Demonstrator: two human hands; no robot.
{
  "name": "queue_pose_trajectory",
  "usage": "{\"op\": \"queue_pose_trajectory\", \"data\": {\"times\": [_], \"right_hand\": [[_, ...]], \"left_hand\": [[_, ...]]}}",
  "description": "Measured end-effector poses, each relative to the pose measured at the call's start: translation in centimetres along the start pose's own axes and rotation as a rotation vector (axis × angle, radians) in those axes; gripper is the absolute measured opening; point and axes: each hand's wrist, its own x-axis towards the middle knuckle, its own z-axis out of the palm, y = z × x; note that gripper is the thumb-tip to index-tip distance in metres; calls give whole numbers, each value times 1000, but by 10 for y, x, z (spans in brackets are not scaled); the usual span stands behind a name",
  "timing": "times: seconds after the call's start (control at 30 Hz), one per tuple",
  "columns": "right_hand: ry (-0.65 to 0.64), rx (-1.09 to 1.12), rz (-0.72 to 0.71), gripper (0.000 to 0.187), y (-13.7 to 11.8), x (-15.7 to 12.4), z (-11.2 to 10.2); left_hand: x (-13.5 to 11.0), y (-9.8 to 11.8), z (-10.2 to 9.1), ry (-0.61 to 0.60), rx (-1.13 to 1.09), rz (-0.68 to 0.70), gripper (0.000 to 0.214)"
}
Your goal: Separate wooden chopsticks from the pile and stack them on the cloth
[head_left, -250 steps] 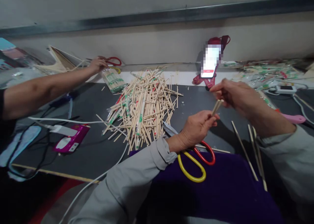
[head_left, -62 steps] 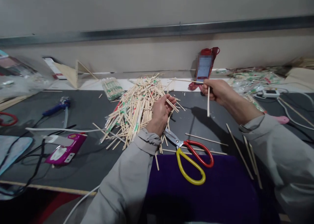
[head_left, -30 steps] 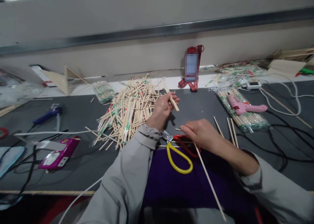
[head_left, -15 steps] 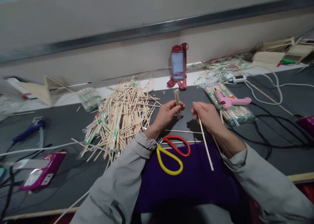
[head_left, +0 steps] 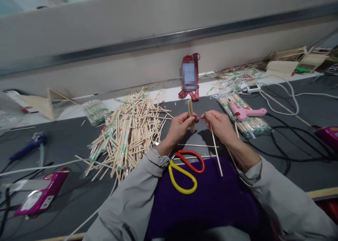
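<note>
My left hand (head_left: 182, 126) is closed round a small upright bundle of short wooden sticks (head_left: 191, 110). Just to its right, my right hand (head_left: 218, 123) pinches the upper end of one long wooden chopstick (head_left: 217, 153), which slants down toward me over the purple cloth (head_left: 206, 202). A narrow gap lies between the two hands. Below my left wrist rest scissors with one red and one yellow handle (head_left: 183, 190); their blades are hidden by my sleeve. Loose sticks (head_left: 198, 145) lie crosswise on the dark table under my hands.
A large heap of chopsticks (head_left: 134, 131) spreads left of my hands. A pink glue gun (head_left: 246, 111) lies on packed chopsticks at right, with cables around it. A phone with a red strap (head_left: 189, 75) leans on the wall. A blue glue gun (head_left: 29, 146) sits far left.
My right hand has come slightly closer to the left one, its chopstick shifting left. The bundle stays in my left hand. The whole view has tilted a little upward.
</note>
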Motion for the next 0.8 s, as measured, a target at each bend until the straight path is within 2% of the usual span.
{"op": "queue_pose_trajectory", "data": {"times": [0.13, 0.2, 0.47, 0.63, 0.8], "right_hand": [[10, 113, 90, 31, -3, 1, 2], [18, 109, 89, 30, -3, 3, 1], [136, 111, -6, 28, -1, 13, 0], [212, 105, -84, 28, -5, 13, 3], [212, -112, -204, 22, -14, 11, -3]], "left_hand": [[-3, 1, 3, 45, -61, -48, 19], [-5, 4, 5, 41, -112, -77, 18], [-15, 28, 13, -135, -156, -343, 17], [-21, 32, 17, -172, -131, -386, 19], [-22, 31, 14, -215, -98, -406, 21]]}}
